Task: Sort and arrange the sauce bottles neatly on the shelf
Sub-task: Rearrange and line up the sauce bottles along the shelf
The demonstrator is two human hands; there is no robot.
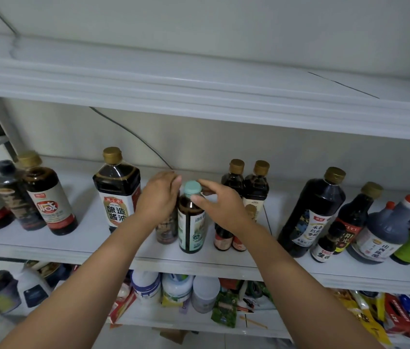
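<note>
A white middle shelf (98, 245) carries many dark sauce bottles. At its centre stands a teal-capped bottle (191, 230) with a green-white label. My right hand (220, 205) has its thumb and forefinger around that bottle's cap and neck. Just left of it is a small dark bottle (166, 231); my left hand (160, 197) curls over its top and hides the cap. A big square soy sauce bottle (117, 190) with a gold cap stands left of my left hand. Two slim gold-capped bottles (246, 185) stand behind my right hand.
Three dark bottles (45, 197) cluster at the shelf's left end. Several vinegar and sauce bottles (312, 212) crowd the right end. The upper shelf (199, 96) overhangs closely. The lower shelf (199, 321) holds jars, tubs and packets.
</note>
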